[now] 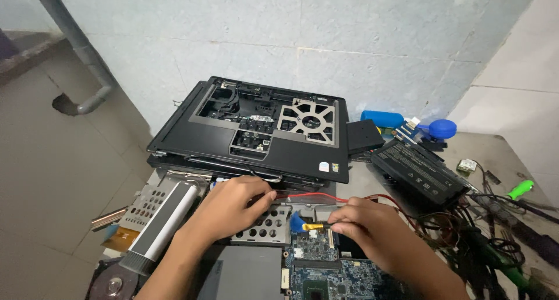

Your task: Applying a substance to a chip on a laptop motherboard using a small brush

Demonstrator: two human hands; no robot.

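Note:
A blue laptop motherboard [326, 271] lies at the bottom centre, partly under my hands. My right hand [372, 227] pinches a small yellow tool [313, 226] whose tip meets a blue part [297, 221] at the board's top edge. My left hand [230, 204] rests on a perforated silver metal bracket [265, 227], with its fingers curled near a red wire [308, 195]. What the left fingers grip is hidden. Behind them a stripped black laptop chassis [256, 131] leans up.
A black battery pack [419, 172] lies at the right, beside tangled wires [466, 230] and a green-handled tool [520, 189]. A blue cylinder [381, 118] and a blue round object [441, 127] stand at the back. A hard drive [113, 282] and a silver strip [160, 227] lie at the left. A grey pipe [75, 44] runs along the wall.

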